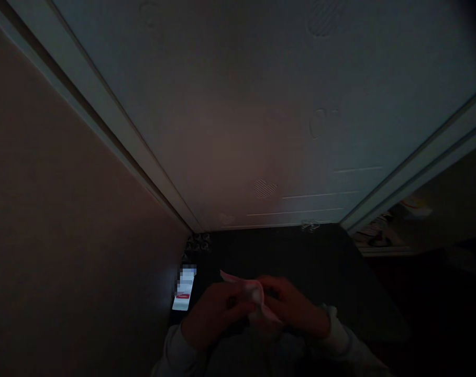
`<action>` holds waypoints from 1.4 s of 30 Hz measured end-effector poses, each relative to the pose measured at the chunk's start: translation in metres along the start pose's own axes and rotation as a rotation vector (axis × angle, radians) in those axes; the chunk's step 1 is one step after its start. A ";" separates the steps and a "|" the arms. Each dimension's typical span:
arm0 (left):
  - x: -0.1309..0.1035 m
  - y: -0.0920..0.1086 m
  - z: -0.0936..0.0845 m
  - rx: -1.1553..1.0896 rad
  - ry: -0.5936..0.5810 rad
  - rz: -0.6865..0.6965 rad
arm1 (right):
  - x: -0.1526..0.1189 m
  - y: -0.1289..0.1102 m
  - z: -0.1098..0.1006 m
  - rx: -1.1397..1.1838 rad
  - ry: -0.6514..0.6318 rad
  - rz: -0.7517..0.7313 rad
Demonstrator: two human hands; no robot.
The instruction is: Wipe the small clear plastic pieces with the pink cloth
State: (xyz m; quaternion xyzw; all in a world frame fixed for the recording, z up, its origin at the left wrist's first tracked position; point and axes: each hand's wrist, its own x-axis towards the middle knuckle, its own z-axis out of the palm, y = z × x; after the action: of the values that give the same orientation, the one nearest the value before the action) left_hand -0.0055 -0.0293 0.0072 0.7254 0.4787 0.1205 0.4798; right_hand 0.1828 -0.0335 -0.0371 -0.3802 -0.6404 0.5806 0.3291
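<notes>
Both hands meet low in the middle of the dim head view, over the dark table (pixel 277 256). A thin pink and white piece (pixel 264 308), like paper or cloth, is bent between them, one corner sticking up to the left. My left hand (pixel 218 311) has its fingers closed on the left part of this piece. On the other side, my right hand (pixel 295 306) grips it with bent fingers. The darkness hides the fingertips and what lies below the piece.
A lit phone (pixel 184 289) lies at the table's left edge. Behind it stand several small dark objects (pixel 198 242). Small clear items (pixel 310 226) sit by the pale panel (pixel 238 131) at the back. Shelved things (pixel 375 230) show at the right.
</notes>
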 end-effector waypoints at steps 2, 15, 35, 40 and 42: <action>-0.001 0.003 -0.002 0.008 -0.033 0.037 | 0.000 -0.005 -0.002 -0.106 -0.027 -0.032; -0.001 0.013 -0.008 0.183 -0.096 0.155 | -0.009 -0.017 -0.007 -0.256 -0.016 -0.185; 0.012 0.026 -0.007 0.439 -0.082 0.397 | -0.017 -0.021 -0.013 -0.201 0.063 -0.082; 0.014 0.025 -0.005 0.443 -0.048 0.444 | -0.015 -0.016 -0.013 -0.172 0.065 -0.061; 0.014 0.024 -0.003 0.421 -0.035 0.405 | -0.015 -0.016 -0.013 -0.170 0.069 -0.067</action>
State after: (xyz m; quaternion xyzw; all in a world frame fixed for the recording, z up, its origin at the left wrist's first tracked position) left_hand 0.0138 -0.0181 0.0246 0.8917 0.3304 0.0994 0.2930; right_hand 0.2000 -0.0406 -0.0189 -0.4047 -0.6881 0.4993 0.3368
